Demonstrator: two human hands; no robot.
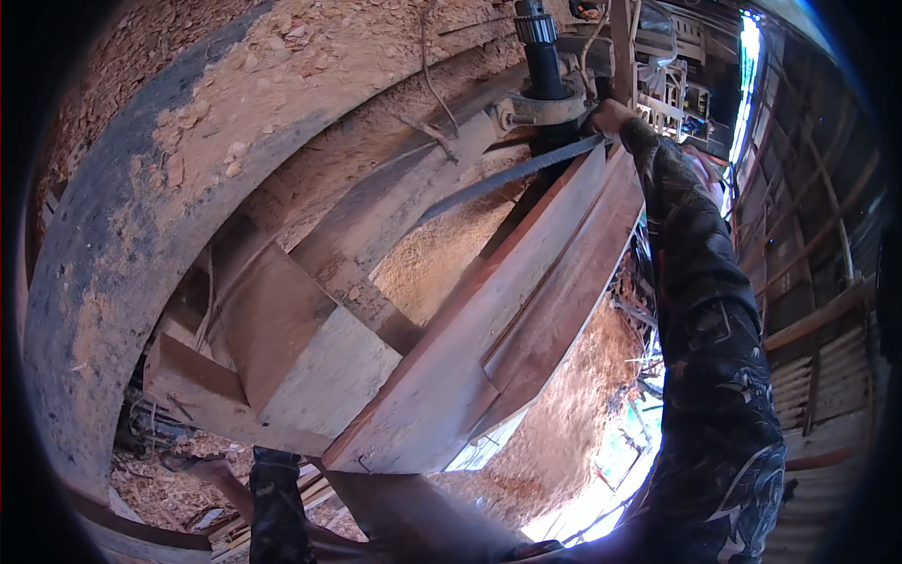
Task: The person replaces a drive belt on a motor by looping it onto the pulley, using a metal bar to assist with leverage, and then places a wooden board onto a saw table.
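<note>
A long, thick wooden beam [470, 343] slants from the lower middle up to the upper right, with a step cut along its side. My right hand [613, 118] is closed at the far top end of this beam, arm stretched out in a dark patterned sleeve. A dark flat strip [517, 179] runs to the same end, just beside the hand. My left sleeve [277, 503] rises at the lower left to beneath a wooden block [324, 376]; the block and beam hide the left hand.
A large curved rim [103, 273], dusted with sawdust, sweeps around the left. Behind the beam stands a dark upright shaft [542, 66] in a metal collar [540, 111]. Wood chips [155, 484] litter the lower left. A slatted wall [817, 226] stands at the right.
</note>
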